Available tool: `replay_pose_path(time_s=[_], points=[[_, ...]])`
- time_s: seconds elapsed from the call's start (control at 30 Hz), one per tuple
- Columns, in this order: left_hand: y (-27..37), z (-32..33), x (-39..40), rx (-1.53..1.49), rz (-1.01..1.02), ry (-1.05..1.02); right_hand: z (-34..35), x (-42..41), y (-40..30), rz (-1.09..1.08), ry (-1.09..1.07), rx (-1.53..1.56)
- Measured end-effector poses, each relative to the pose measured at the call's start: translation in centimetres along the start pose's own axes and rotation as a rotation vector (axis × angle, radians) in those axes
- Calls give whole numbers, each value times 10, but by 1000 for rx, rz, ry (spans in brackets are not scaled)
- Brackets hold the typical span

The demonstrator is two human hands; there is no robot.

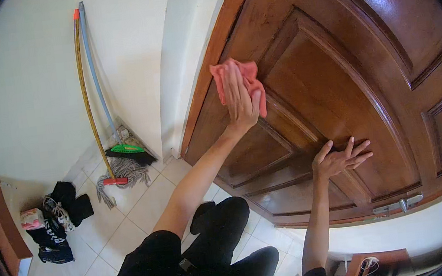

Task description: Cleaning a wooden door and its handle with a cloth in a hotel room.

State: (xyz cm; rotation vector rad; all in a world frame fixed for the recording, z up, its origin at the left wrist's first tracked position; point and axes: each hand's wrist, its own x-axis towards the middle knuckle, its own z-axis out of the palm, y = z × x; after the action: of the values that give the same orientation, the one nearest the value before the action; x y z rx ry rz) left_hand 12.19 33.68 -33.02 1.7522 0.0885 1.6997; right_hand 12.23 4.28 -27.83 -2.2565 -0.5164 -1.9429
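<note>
My left hand (240, 102) presses a pink cloth (251, 70) flat against a brown panelled wooden door (335, 96). It lies near the door's edge, close to the wooden frame (217, 48). The fingers are straight and together, and the cloth sticks out on both sides of them. Lower on the door, my right hand (340, 160) rests with fingers spread at a raised panel moulding, holding nothing. A metal door handle (403, 203) on a plate sits below the right hand in the picture.
A string mop (124, 171) and a broom with a green head (127, 149) lean in the wall corner. Dark bags or cloth items (57, 222) lie on the tiled floor (133, 229) beside wooden furniture (3, 220). A white cable (368, 265) rests on another wooden surface at lower right.
</note>
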Motion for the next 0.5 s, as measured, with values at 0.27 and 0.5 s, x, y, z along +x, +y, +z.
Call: replay_pose_path(time_s=[0.27,0.5], points=[[24,12,2,-162,-386,226,-2,2,-2,-14,16,8],[55,18,-16,16,-197,-62,-1,-2,5,7,0,19]])
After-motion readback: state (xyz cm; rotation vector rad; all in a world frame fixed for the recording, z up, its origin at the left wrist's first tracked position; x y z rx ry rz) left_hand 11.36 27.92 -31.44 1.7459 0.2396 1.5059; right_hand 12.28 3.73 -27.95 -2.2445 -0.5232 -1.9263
